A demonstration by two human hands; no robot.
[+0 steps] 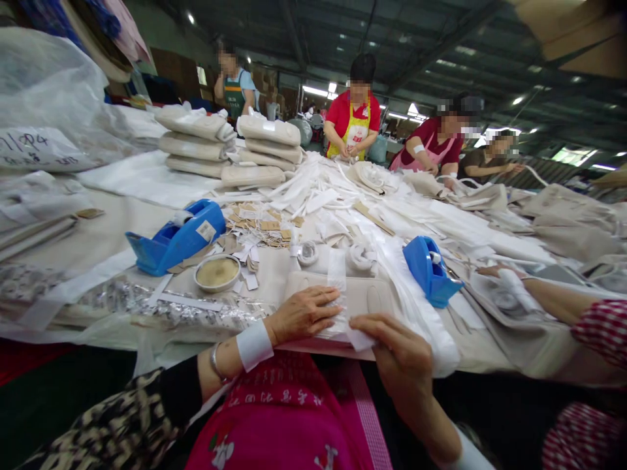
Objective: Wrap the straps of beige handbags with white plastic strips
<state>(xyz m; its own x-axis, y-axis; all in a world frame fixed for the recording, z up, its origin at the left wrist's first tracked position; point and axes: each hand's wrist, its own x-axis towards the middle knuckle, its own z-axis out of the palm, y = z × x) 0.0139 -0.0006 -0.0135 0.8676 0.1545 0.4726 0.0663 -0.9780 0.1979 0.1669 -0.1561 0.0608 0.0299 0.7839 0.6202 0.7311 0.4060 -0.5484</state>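
A beige bag (377, 297) lies flat at the table's front edge, its two straps coiled in white wrapping (361, 256) at the far side. Across the bag's middle runs a white strip (336, 271), like thin paper. My left hand (304, 312) rests flat over the strip and bag, fingers stretched out. Beside it, my right hand (401, 356) pinches the strip's near end (360, 339) at the front edge. Part of the right thumb is hidden.
Blue tape dispensers (179, 236) (431, 271) stand on both sides. Left of the bag are a round tin (217, 273) and many small tags (259, 225). Folded beige bags (269, 130) are stacked behind. A co-worker's hand (499, 271) is at the right; other people work across the table.
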